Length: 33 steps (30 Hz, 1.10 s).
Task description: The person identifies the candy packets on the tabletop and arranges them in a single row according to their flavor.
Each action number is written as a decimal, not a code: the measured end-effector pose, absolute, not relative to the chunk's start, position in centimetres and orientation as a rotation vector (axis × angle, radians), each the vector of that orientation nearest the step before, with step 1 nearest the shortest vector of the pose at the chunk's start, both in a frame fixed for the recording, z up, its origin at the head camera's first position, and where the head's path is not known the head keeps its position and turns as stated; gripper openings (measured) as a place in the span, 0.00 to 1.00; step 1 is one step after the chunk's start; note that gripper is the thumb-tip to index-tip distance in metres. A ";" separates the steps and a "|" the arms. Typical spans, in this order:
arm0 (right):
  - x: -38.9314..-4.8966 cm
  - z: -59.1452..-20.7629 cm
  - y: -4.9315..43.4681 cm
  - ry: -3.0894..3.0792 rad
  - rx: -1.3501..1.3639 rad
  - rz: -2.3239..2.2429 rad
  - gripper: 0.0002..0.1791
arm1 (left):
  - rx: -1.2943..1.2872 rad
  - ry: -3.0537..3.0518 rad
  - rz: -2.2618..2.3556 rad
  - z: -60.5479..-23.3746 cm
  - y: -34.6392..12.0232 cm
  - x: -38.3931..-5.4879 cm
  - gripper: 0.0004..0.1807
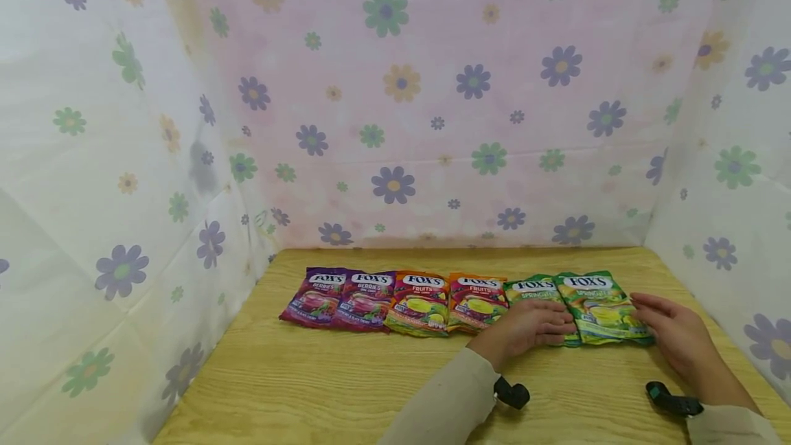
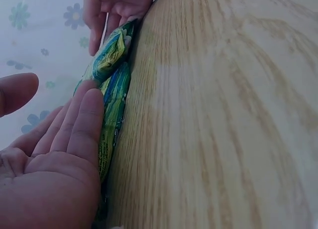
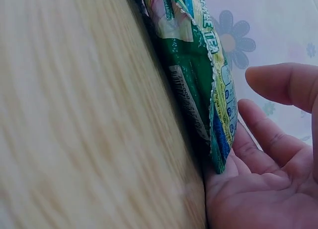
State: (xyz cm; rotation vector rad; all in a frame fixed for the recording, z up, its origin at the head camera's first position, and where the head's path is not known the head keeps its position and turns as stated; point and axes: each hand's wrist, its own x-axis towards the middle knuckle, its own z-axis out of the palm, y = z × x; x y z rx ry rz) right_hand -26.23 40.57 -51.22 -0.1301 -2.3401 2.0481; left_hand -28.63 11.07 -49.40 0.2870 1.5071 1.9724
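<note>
Two green Fox's candy bags lie side by side at the right end of a row in the head view. My left hand (image 1: 533,327) rests with straight fingers on the left green bag (image 1: 536,286), hiding much of its lower front. At the outer edge of the right green bag (image 1: 596,301), my right hand (image 1: 673,336) touches the side with extended fingers. The right wrist view shows that bag's green back and crimped seam (image 3: 213,85) against the fingers (image 3: 253,149), with the thumb held apart. In the left wrist view, straight fingers (image 2: 82,122) lie along the green bag.
Left of the green bags, the row continues with two orange fruit candy bags (image 1: 420,301) and two purple berry ones (image 1: 364,297). All lie on a wooden table (image 1: 296,383). Flower-patterned cloth (image 1: 426,136) encloses the back and both sides. Each wrist wears a black strap (image 1: 511,393).
</note>
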 end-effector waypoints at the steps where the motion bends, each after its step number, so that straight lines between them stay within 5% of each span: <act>1: -26.3 -51.2 40.5 -2.393 -0.144 1.973 0.27 | 0.297 1.514 1.971 -49.4 11.0 -28.5 0.19; 5: -26.2 -51.0 40.1 -2.543 -0.212 1.746 0.38 | 0.378 1.549 1.947 -49.1 10.5 -27.9 0.17; 11: -26.1 -50.6 39.3 -2.550 -0.251 1.707 0.39 | 0.582 1.591 1.867 -48.4 7.8 -26.5 0.17; 22: -25.3 -49.8 38.4 -2.647 -0.207 1.545 0.37 | 0.850 2.152 1.509 -47.2 -7.0 -23.9 0.17; 33: -24.1 -47.3 36.6 -2.929 0.043 0.959 0.30 | 0.368 3.094 0.960 -46.3 -24.5 -22.7 0.19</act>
